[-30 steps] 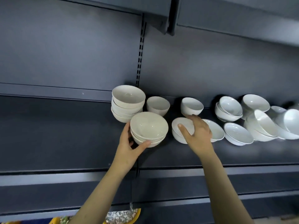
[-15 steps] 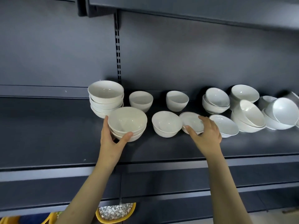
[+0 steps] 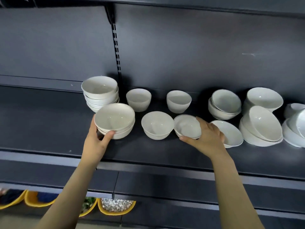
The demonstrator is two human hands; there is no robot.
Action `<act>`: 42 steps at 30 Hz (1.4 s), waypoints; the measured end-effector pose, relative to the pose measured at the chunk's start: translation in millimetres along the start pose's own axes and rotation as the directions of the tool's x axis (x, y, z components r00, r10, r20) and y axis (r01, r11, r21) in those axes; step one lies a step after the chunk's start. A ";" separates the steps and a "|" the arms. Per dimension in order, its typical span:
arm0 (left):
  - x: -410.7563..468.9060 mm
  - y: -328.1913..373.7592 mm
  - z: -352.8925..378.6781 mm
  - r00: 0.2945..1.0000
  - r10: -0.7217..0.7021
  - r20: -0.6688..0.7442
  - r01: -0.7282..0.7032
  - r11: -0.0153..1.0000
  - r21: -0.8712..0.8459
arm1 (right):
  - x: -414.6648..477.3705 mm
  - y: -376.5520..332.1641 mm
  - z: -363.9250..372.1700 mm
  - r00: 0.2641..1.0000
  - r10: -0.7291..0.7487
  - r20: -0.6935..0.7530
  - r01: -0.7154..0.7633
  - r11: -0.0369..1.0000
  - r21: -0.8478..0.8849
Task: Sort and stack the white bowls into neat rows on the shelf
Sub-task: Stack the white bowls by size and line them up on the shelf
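Bowls, all white, stood along one dark grey shelf (image 3: 49,123) in the head view, the only feed I had. The left hand (image 3: 96,142) gripped the front stack (image 3: 115,118), two bowls nested upright near the shelf's front. Its thumb pressed on the near wall of the lower bowl and its fingers (image 3: 94,120) curled round the left side.

Close behind that pair stood the back stack (image 3: 100,90), about four bowls high, beside the slotted upright (image 3: 117,52) of the rear panel. To the right of it, along the back, two deep bowls stood singly and apart, the first deep bowl (image 3: 138,100) and the second deep bowl (image 3: 179,101).

In the front row the middle bowl (image 3: 156,125) sat upright between the front stack and the right hand (image 3: 209,138). That hand held the rimmed bowl (image 3: 187,126), which carried a thin dark line on its lip and was tipped with its mouth toward me. The thumb lay under its near edge and the fingers (image 3: 200,121) hooked over its far right edge. I could not tell whether it rested on the shelf or hung clear of it.

Partly behind the hand lay a shallow bowl (image 3: 231,133), tilted. Farther right were a nested pair (image 3: 225,104) at the back and a loose heap (image 3: 262,124) of bowls leaning at odd angles, running out of the picture. Below the shelf I saw yellow tubs (image 3: 118,213), one holding pale gravel.
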State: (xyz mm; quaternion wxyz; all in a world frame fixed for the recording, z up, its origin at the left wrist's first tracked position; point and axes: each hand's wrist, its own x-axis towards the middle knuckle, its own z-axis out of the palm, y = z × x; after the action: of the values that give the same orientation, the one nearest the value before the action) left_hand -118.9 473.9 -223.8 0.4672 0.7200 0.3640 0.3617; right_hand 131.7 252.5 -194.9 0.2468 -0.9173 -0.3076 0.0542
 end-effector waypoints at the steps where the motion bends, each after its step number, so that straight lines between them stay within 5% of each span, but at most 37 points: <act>1: -1.2 1.4 1.2 1.000 -0.013 -0.009 0.013 1.000 0.004 | 1.3 0.5 -1.3 1.000 -0.010 0.015 0.010 1.000 0.007; 16: -2.7 0.7 14.3 0.988 -0.077 -0.132 0.094 0.987 0.129 | 1.7 19.3 4.6 0.993 -0.100 -0.070 0.098 0.995 -0.021; 32: -8.2 8.8 12.5 0.989 -0.111 -0.103 0.120 0.988 0.094 | 30.9 1.6 -20.3 0.934 -0.213 0.287 0.256 0.959 -0.123; 42: -6.1 3.5 10.1 0.988 -0.138 -0.065 0.146 0.981 0.130 | 32.5 -3.0 0.1 0.986 -0.149 0.075 0.158 0.979 -0.128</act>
State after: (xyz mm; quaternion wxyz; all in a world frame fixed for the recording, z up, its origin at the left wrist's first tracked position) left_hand -112.4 463.5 -224.6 0.4321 0.7116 0.4507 0.3221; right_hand 156.3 273.8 -191.8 0.1784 -0.9030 -0.3884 0.0441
